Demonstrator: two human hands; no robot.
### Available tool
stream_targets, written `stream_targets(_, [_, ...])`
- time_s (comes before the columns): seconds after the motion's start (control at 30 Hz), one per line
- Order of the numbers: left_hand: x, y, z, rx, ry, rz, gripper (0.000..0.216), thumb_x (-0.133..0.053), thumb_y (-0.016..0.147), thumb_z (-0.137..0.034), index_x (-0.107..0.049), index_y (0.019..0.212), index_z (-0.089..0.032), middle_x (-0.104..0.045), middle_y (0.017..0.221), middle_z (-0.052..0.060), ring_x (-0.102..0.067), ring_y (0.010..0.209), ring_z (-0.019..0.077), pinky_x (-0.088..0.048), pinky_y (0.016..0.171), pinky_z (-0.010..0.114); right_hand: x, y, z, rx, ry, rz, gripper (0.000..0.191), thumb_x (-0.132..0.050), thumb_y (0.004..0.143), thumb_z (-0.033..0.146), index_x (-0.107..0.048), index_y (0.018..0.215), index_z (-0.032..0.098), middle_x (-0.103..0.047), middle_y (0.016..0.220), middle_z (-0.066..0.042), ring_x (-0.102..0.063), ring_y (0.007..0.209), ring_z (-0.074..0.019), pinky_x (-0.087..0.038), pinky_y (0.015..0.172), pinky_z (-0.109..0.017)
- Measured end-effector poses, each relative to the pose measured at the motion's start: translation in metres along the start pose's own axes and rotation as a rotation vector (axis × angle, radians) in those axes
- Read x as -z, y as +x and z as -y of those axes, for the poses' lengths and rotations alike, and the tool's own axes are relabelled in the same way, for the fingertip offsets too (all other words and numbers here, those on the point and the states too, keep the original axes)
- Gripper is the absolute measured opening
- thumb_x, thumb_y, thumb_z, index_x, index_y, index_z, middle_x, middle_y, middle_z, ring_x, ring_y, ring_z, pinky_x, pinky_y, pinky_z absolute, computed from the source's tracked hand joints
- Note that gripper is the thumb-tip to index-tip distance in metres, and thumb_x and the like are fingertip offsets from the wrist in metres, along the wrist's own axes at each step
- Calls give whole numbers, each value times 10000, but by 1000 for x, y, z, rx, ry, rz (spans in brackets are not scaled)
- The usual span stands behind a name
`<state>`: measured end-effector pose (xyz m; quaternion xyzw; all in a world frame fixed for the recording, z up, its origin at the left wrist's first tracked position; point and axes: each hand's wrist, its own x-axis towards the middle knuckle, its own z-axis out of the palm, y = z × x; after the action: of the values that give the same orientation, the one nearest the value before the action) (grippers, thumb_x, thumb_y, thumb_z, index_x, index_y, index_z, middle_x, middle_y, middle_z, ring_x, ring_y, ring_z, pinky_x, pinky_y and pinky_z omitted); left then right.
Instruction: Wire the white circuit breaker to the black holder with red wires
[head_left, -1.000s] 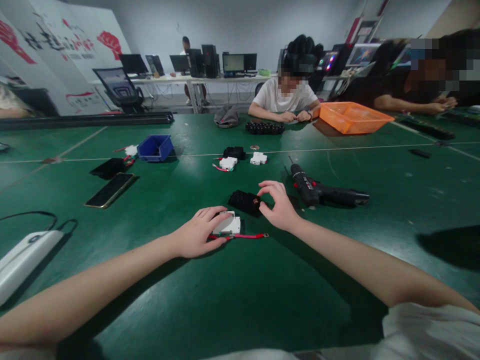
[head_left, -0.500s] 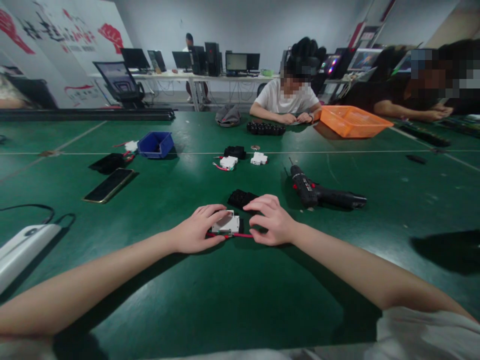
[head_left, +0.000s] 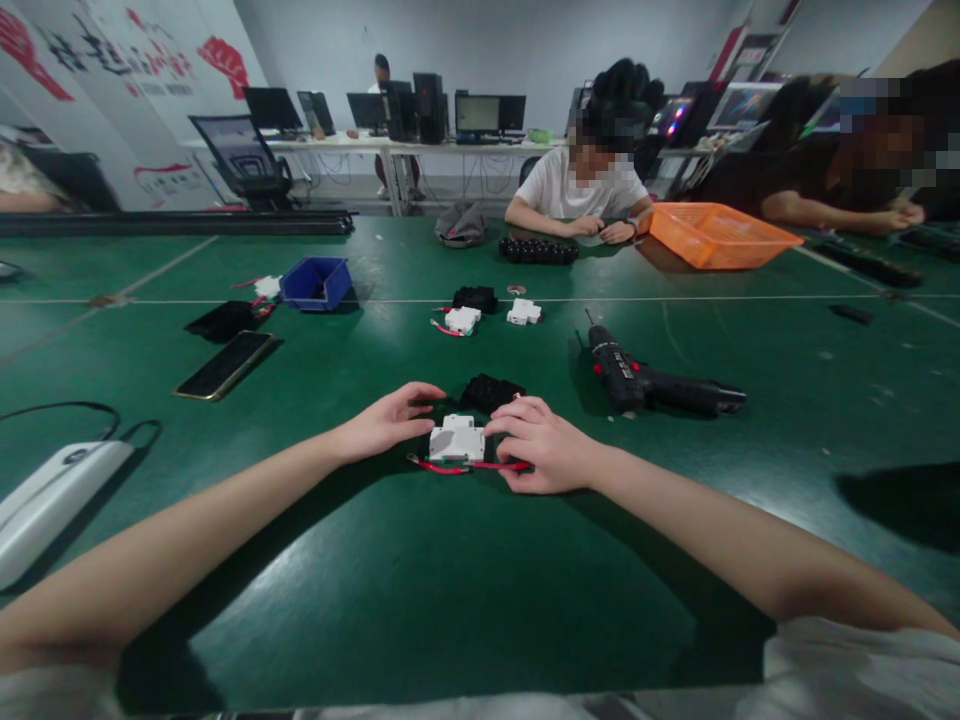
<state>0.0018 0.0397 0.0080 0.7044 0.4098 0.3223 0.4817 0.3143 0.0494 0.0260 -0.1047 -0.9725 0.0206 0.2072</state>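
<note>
A white circuit breaker (head_left: 457, 440) lies flat on the green table between my hands. Red wires (head_left: 442, 468) run along its near side. Just left of it, my left hand (head_left: 388, 422) is open, thumb near the breaker's left edge and fingers reaching past its far corner. My right hand (head_left: 546, 447) is curved at the right end with fingers apart. Its fingertips are at the breaker's right edge, and a red wire end shows between thumb and fingers. Beyond the breaker sits a black part (head_left: 489, 392), partly behind my right fingers.
A black power drill (head_left: 645, 380) lies to the right. Farther off are more white breakers (head_left: 523, 312), a blue bin (head_left: 316, 284) and an orange basket (head_left: 720, 238). A phone (head_left: 226, 365) and a white device (head_left: 56, 500) lie left. A person (head_left: 581, 195) sits opposite.
My left hand has come off the breaker and moved left, uncovering its white face and the left red wire. My right hand's fingers have closed in toward the breaker's right edge.
</note>
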Motion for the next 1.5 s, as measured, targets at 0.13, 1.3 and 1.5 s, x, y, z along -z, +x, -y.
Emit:
stream_targets(0.13, [-16, -4, -4, -72, 276, -74, 455, -715, 852, -364, -550, 1251, -218, -581, 1301, 95, -561, 1262, 246, -440, 1140, 506, -2, -1, 0, 14, 11, -72, 54, -663, 846, 205, -657, 795, 220, -732, 1159, -74, -596, 1201, -276, -432, 1032, -470])
stream_targets(1.3, [-26, -9, -2, -188, 681, -107, 576, -708, 848, -352, -465, 1354, -224, -634, 1310, 119, -643, 1189, 284, -541, 1015, 456, -8, -4, -14, -198, -17, -208, 44, -679, 864, 204, -648, 834, 214, -682, 1211, -115, -571, 1212, -304, -458, 972, -484])
stream_targets(1.5, [-25, -5, -12, -208, 692, -6, 364, -646, 898, -388, -566, 1197, -197, -683, 1128, 96, -671, 1005, 247, -555, 856, 391, -8, -3, -15, -202, -27, -174, 40, -665, 874, 201, -653, 836, 205, -681, 1207, -123, -561, 1223, -309, -450, 977, -492])
